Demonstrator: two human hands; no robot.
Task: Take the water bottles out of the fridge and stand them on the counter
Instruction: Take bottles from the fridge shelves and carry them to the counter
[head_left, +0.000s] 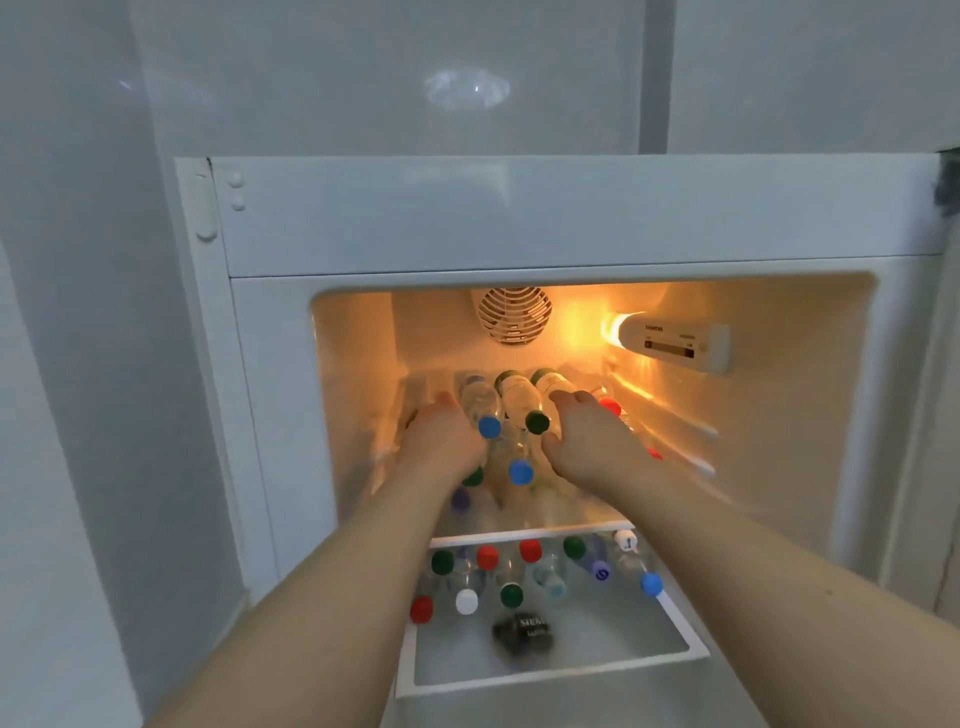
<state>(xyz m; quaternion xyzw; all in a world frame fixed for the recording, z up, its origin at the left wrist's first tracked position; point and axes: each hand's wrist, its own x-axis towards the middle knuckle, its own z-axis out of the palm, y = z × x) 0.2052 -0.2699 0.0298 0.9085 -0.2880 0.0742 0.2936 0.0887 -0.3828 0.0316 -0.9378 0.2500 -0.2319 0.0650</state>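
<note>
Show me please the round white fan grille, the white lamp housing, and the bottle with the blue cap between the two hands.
round white fan grille (514, 315), head view, middle of slats
white lamp housing (675, 343), head view, front face
blue-capped clear plastic bottle (480, 402), head view, clear body

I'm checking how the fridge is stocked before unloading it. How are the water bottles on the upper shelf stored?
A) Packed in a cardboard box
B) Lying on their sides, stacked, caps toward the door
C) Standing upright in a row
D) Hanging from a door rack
B: the bottles on the upper shelf lie stacked on their sides, and caps such as the blue cap and the green cap face the opening, between the left hand and right hand.
</note>
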